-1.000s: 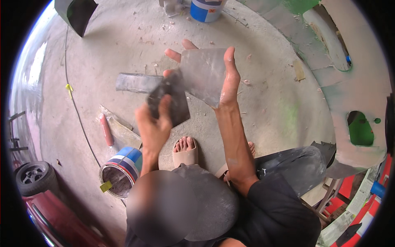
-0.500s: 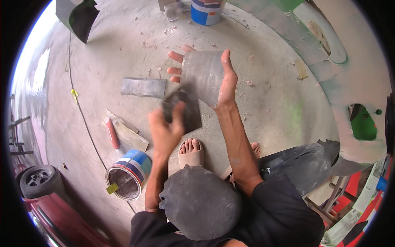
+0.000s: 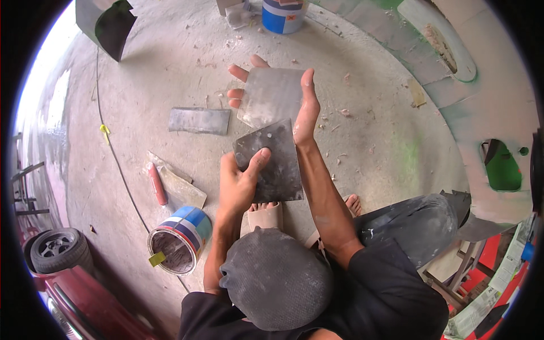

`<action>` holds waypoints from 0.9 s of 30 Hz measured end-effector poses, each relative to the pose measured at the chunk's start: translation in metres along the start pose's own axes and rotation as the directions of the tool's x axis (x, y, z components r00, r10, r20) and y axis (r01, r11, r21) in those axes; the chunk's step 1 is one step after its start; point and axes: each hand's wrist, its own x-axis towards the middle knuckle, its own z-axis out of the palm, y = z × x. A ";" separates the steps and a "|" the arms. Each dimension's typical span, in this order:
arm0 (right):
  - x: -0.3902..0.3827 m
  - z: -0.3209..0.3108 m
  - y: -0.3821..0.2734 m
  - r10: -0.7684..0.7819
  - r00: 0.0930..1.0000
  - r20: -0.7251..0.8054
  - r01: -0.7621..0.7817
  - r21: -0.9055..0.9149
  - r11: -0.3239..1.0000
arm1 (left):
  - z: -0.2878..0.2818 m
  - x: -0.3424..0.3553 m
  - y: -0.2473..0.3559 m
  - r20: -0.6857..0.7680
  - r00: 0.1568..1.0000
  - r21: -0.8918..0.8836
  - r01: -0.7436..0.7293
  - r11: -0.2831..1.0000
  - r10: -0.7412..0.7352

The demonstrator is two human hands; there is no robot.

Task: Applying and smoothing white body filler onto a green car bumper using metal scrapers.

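In my left hand (image 3: 237, 184) is a dark, smudged putty spreader (image 3: 279, 173), its thumb pressed on the top face and the other fingers curled underneath. My right hand (image 3: 306, 116), palm up, bears a thin grey rectangular plate (image 3: 273, 93). The thumb lies along that plate's right edge, while fingertips show past its far left side. The dark spreader's upper edge overlaps the near edge of the grey plate; whether they touch I cannot tell. Its right edge is beside my right wrist.
Another grey rectangular plate (image 3: 199, 120) lies on the concrete floor. Nearby are a red-handled scraper (image 3: 158, 184) and an open paint can (image 3: 198, 224). A second can (image 3: 283, 17) stands at the far side. A large panel (image 3: 481, 113) curves along the right; a cable (image 3: 116, 164) crosses the left.
My left hand has moved right and the dark spreader has turned and shifted toward me, off most of the grey plate. My right hand has shifted slightly left.
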 end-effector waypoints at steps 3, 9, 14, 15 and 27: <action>0.000 -0.002 0.005 -0.021 1.000 -0.003 0.021 -0.001 1.000 | -0.002 0.001 -0.001 -0.011 0.971 -0.130 0.234 0.963 -0.238; 0.000 -0.004 0.007 -0.036 0.999 -0.013 0.036 0.035 0.999 | 0.003 0.001 0.000 0.026 0.969 -0.192 0.244 0.950 -0.244; -0.001 -0.004 0.013 -0.048 0.999 0.014 0.047 0.076 0.996 | 0.007 0.000 0.004 0.011 0.966 -0.291 0.249 0.924 -0.258; -0.002 -0.004 0.013 -0.053 0.999 -0.001 0.053 0.084 0.995 | 0.007 0.000 0.005 -0.007 0.965 -0.274 0.252 0.928 -0.264; -0.003 -0.003 0.007 -0.084 0.995 -0.059 0.084 -0.012 0.996 | -0.004 0.011 0.020 -0.004 0.991 -0.560 0.109 0.821 -0.135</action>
